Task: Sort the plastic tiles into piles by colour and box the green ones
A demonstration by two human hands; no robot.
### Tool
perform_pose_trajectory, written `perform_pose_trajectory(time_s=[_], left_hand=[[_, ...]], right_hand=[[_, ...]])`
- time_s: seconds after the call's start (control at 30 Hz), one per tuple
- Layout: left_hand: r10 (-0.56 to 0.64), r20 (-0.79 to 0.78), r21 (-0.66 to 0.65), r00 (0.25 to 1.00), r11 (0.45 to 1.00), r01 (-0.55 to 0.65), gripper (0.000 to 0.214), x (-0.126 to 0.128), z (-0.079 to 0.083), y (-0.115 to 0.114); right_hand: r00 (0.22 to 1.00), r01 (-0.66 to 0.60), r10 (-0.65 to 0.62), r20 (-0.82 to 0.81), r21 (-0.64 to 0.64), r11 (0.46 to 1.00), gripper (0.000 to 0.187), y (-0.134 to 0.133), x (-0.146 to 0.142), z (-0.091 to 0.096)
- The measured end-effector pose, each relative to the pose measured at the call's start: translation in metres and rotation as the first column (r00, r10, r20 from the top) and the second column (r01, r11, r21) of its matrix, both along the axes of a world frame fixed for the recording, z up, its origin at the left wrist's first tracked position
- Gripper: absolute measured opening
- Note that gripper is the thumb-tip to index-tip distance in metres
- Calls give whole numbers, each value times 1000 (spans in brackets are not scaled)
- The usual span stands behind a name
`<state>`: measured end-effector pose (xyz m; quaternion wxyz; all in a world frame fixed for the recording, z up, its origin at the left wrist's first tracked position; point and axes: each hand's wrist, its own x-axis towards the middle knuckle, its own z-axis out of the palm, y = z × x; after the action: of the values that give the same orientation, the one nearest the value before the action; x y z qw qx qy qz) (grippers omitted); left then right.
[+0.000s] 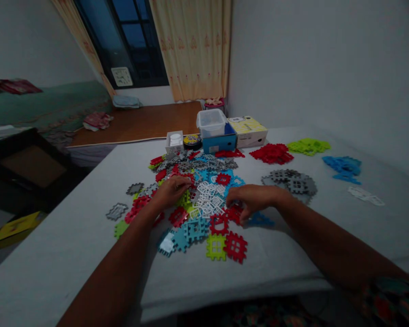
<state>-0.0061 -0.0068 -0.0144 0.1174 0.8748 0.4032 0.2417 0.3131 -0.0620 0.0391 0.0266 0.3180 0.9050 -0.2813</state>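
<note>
My left hand (172,193) is over the left part of a mixed pile of flat plastic building pieces. Its fingers are pressed together beside a red piece (188,177); what they hold, if anything, is hidden. On the pile's right side, my right hand (250,198) reaches down with thumb and fingers apart, over a red notched piece (234,213). White window-frame pieces (209,200) lie heaped between both hands. Nearer to me are teal pieces (194,230), a lime-green square (216,247) and a red square (236,247). A blue piece (261,220) lies beneath my right wrist.
Sorted heaps stand to the right: red (272,154), lime green (309,146), blue (342,168), grey (291,184) and white (366,196). Behind the pile are a blue box (219,143) with a clear tub (211,119), a yellow-white box (250,131) and a round tin (192,141).
</note>
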Motion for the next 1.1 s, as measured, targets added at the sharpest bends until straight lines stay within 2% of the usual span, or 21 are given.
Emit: perform_pose_trajectory(time_s=[0.17, 0.37, 0.43, 0.47, 0.5, 0.53, 0.6, 0.63, 0.67, 0.7, 0.8, 0.9, 0.93, 0.97, 1.0, 1.03, 1.1], left_hand=[[-22, -45, -8, 999, 1000, 22, 26, 2, 3, -2], [-14, -26, -14, 1000, 1000, 14, 25, 3, 5, -3], [-17, -25, -15, 1000, 1000, 17, 24, 2, 4, -3], [-16, -23, -14, 1000, 1000, 15, 24, 2, 4, -2], [-12, -19, -11, 1000, 1000, 12, 24, 1, 3, -1], [-11, -16, -8, 1000, 1000, 11, 24, 1, 2, -1], [-13, -11, -5, 1000, 1000, 13, 24, 0, 0, 1], [-15, -10, -7, 1000, 1000, 14, 24, -1, -1, 1], [-15, -11, -13, 1000, 1000, 15, 25, -1, -1, 2], [-13, -16, -20, 1000, 1000, 13, 25, 0, 0, 1], [-5, -25, -29, 1000, 1000, 4, 25, 1, 2, 0], [-14, -11, -19, 1000, 1000, 14, 25, 2, 4, -2], [-15, -5, -16, 1000, 1000, 15, 25, 2, 4, -2], [-16, -3, -16, 1000, 1000, 16, 25, 2, 4, -2], [-14, -2, -16, 1000, 1000, 14, 25, 1, 3, -2], [-15, -2, -18, 1000, 1000, 15, 25, 1, 2, -2], [-22, -8, -23, 1000, 999, 22, 25, 0, 0, -1]], right_hand=[[993, 81, -82, 88, 14, 997, 31, 0, -2, -3], [992, 66, -80, -99, -141, 988, 28, 16, 21, 7], [962, 180, -205, -181, -148, 973, 29, 33, 44, 16], [928, 283, -302, -216, -115, 952, 30, 44, 58, 19], [876, 413, -413, -247, -54, 909, 30, 58, 74, 22], [807, 553, -526, -268, 32, 833, 29, 72, 91, 22], [636, 772, -722, -274, 223, 595, 26, 98, 124, 18], [556, 824, -791, -255, 296, 483, 26, 110, 139, 13], [494, 846, -840, -224, 348, 405, 27, 119, 152, 7], [458, 849, -869, -185, 382, 366, 28, 127, 163, 1], [431, 830, -893, -127, 444, 338, 35, 139, 180, -13], [415, 812, -887, -200, 522, 262, 43, 144, 171, -15], [430, 806, -874, -227, 533, 258, 42, 145, 162, -14], [464, 800, -852, -243, 528, 285, 39, 146, 150, -12], [517, 792, -819, -251, 503, 346, 34, 147, 137, -10], [587, 774, -771, -249, 451, 444, 31, 148, 122, -10], [738, 675, -629, -246, 294, 677, 27, 150, 93, -11]])
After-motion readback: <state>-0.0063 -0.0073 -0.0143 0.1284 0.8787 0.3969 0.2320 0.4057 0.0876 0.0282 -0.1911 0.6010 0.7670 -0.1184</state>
